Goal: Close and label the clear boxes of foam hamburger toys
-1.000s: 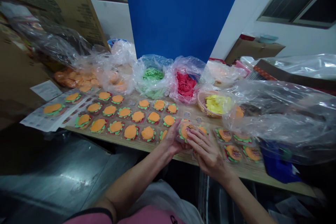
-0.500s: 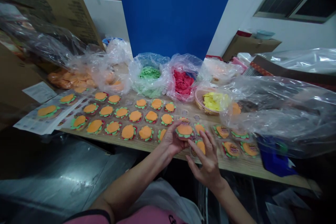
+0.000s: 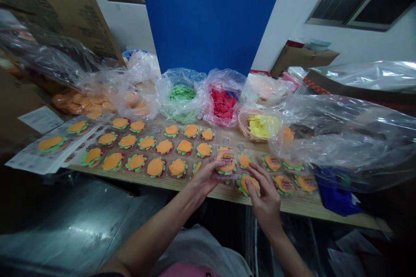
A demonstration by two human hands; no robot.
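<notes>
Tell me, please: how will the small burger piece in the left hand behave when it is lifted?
The burger piece looks thin and flat, so it is probably light. Its layers look stacked, so they may slide apart if tilted. The left hand holds it by the edge, which suggests some stiffness.

A long wooden worktop [image 3: 302, 207] runs from left to right. Rows of small burger-shaped pieces [image 3: 156, 167] with orange tops and green frills cover its left half up to the near edge, and a few more [image 3: 284, 184] lie toward the right end. Printed paper sheets [image 3: 35, 160] overhang the left end, with some pieces on them. Along the far edge stand clear plastic bags: orange discs [image 3: 81, 103], green pieces [image 3: 181, 93], red pieces [image 3: 222, 103]. Beside these sits a woven basket [image 3: 242, 126] of yellow pieces. A large crumpled clear plastic sheet [image 3: 351, 138] covers the right end.
</notes>
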